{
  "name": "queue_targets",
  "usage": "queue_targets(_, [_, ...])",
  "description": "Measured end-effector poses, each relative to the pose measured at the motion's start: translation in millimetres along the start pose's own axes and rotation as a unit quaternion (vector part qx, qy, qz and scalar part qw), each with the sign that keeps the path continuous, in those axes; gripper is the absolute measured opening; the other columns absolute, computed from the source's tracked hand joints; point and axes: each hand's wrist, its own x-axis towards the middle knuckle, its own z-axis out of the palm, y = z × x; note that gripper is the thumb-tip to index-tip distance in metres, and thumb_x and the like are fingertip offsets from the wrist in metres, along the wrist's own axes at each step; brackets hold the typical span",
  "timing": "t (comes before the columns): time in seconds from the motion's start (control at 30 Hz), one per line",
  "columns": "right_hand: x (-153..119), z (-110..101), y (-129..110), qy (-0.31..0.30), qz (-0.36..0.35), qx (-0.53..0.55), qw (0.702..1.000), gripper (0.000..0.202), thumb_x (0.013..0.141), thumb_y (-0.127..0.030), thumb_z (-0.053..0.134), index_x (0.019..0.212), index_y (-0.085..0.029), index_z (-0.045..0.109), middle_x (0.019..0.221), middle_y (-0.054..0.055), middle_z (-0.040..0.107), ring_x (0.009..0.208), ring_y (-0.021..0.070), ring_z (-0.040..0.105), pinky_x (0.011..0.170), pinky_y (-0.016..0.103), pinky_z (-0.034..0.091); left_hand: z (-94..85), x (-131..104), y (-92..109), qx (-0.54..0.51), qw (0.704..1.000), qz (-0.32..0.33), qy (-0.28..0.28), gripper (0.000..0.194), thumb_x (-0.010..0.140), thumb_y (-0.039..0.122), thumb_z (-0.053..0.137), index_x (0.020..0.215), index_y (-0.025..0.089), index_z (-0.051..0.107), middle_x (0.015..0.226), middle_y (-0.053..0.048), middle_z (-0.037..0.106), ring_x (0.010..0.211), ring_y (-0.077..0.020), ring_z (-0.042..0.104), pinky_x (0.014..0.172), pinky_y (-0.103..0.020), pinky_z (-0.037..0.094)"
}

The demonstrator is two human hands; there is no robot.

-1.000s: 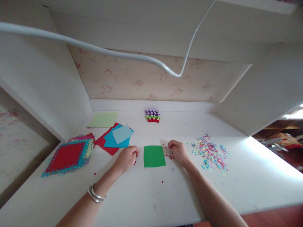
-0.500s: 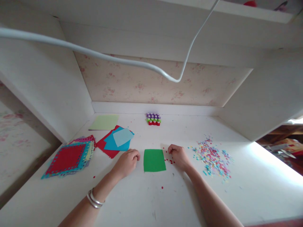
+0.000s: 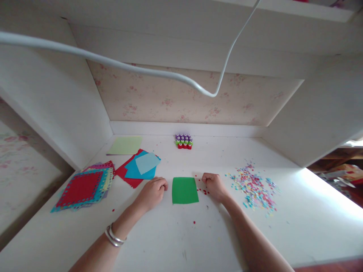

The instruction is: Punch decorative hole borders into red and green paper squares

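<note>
A green square of paper [image 3: 185, 190] lies flat on the white table between my two hands. To its left, my left hand [image 3: 154, 192] rests on the tabletop with its fingers curled in, apart from the green square. My right hand [image 3: 214, 186] is closed into a loose fist at the other side, beside a few small red paper dots [image 3: 204, 192]. Neither hand shows anything held. Loose red, blue and pale blue sheets [image 3: 147, 164] overlap just beyond my left hand.
Punched paper squares [image 3: 81, 189] are stacked at the left, with a pale green sheet [image 3: 124, 146] behind. Small craft punches [image 3: 184, 141] in purple, green and red stand near the back. Colourful confetti [image 3: 255, 187] is scattered at the right. A white cable [image 3: 159, 73] crosses above the table.
The view has shifted very slightly. Both hands stay in place beside the green square, and the papers, punches and confetti lie as before.
</note>
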Motion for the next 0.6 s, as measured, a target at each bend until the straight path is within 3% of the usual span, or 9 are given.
queue_targets(0.13, [1, -2, 3, 0.061, -0.017, -0.031, 0.998, 0.020, 0.064, -0.016, 0.035, 0.059, -0.021, 0.054, 0.060, 0.001, 0.053, 0.062, 0.0169, 0.050, 0.063, 0.027, 0.037, 0.1, 0, 0, 0.001, 1.000, 0.003, -0.001, 0.025, 0.078, 0.005, 0.038, 0.070, 0.021, 0.057, 0.076, -0.002, 0.064, 0.081, -0.0187, 0.059, 0.078, -0.030, 0.043])
queue_targets(0.23, [3, -7, 3, 0.122, -0.039, -0.091, 0.988, 0.026, 0.074, -0.016, 0.040, 0.082, -0.020, 0.065, 0.091, 0.007, 0.065, 0.090, 0.0234, 0.057, 0.084, 0.035, 0.040, 0.4, 1, -1, 0.002, 1.000, 0.004, 0.002, 0.026, 0.078, 0.005, 0.037, 0.072, 0.020, 0.057, 0.078, -0.003, 0.065, 0.083, -0.0188, 0.059, 0.079, -0.030, 0.043])
queue_targets(0.3, [3, -9, 4, 0.136, -0.052, -0.161, 0.976, 0.030, 0.079, -0.018, 0.045, 0.100, -0.020, 0.066, 0.111, 0.010, 0.065, 0.104, 0.0268, 0.056, 0.093, 0.039, 0.038, 0.8, 1, -2, 0.003, 1.000, 0.004, 0.005, 0.026, 0.078, 0.005, 0.037, 0.074, 0.020, 0.057, 0.080, -0.003, 0.065, 0.085, -0.0190, 0.060, 0.080, -0.030, 0.044])
queue_targets(0.43, [7, -7, 10, 0.086, -0.038, -0.231, 0.968, 0.033, 0.089, -0.025, 0.047, 0.118, -0.019, 0.062, 0.120, 0.011, 0.066, 0.111, 0.0272, 0.057, 0.098, 0.040, 0.038, 0.8, 1, -2, 0.001, 1.000, 0.004, 0.007, 0.026, 0.078, 0.005, 0.038, 0.074, 0.021, 0.058, 0.081, -0.003, 0.066, 0.086, -0.0187, 0.060, 0.081, -0.030, 0.044])
queue_targets(0.6, [12, -6, 17, 0.049, -0.004, -0.199, 0.979, 0.039, 0.099, -0.036, 0.034, 0.115, -0.021, 0.066, 0.119, 0.009, 0.069, 0.111, 0.0255, 0.060, 0.099, 0.038, 0.040, -0.5, 1, 0, 0.001, 1.000, 0.000, 0.008, 0.027, 0.079, 0.005, 0.038, 0.073, 0.021, 0.058, 0.080, -0.003, 0.066, 0.085, -0.0186, 0.060, 0.080, -0.030, 0.044])
